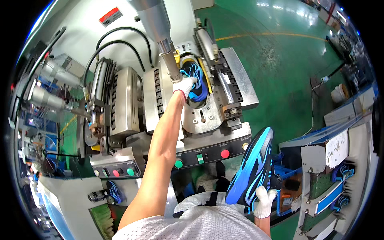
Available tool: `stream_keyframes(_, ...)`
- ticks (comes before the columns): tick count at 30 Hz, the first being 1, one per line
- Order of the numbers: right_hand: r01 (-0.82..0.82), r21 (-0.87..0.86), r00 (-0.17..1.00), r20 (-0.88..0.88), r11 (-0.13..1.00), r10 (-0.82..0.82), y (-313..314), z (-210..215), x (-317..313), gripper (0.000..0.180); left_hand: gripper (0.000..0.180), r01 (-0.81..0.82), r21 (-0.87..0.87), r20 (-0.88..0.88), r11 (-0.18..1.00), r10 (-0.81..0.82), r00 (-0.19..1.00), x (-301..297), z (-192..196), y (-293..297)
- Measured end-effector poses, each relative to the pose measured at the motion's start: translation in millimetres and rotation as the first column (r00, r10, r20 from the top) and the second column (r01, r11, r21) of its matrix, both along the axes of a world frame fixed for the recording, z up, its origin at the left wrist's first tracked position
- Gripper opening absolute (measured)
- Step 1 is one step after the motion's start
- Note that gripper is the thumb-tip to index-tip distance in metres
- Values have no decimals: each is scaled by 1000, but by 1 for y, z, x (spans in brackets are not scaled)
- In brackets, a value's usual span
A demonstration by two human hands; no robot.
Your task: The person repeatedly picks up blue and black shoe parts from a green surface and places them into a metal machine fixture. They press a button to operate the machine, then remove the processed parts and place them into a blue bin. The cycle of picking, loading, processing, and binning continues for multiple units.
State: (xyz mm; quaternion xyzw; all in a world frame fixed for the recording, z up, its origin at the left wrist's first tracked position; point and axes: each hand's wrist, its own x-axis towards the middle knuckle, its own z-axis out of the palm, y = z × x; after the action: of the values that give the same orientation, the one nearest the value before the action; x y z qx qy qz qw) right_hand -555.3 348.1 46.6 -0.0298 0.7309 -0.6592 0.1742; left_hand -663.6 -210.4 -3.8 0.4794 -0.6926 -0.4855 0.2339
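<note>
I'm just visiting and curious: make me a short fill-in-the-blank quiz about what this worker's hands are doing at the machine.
1. Both hands wear white ____.
2. The left hand reaches to a blue-laced shoe seated in the ____.
3. The right hand holds a black and ____ shoe sole.
4. On the control panel, the round button right of the green ones is ____.

Missing words: gloves; machine; blue; red

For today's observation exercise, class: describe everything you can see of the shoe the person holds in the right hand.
The shoe is a sports shoe shown sole-up, its black outsole crossed by bright blue curved bands that look glossy, like rubber. It stands tilted, one end up near the machine's control panel, the other end down by the person's body. The right hand, in a white knit glove, grips it at the lower end. Its upper is hidden from view. Nothing else visibly touches it.
</note>
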Motion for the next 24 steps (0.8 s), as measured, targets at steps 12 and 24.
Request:
stream_keyframes(12,-636,-38,771,-23,771,636,-295,96,-186,34,54,101,291,153,952,-150,977,298,137,198)
stream_keyframes(24,-61,806,269,-554,588,788,-530,-79,-288,61,86,-611,60,550,789,485,680,573,22,362)
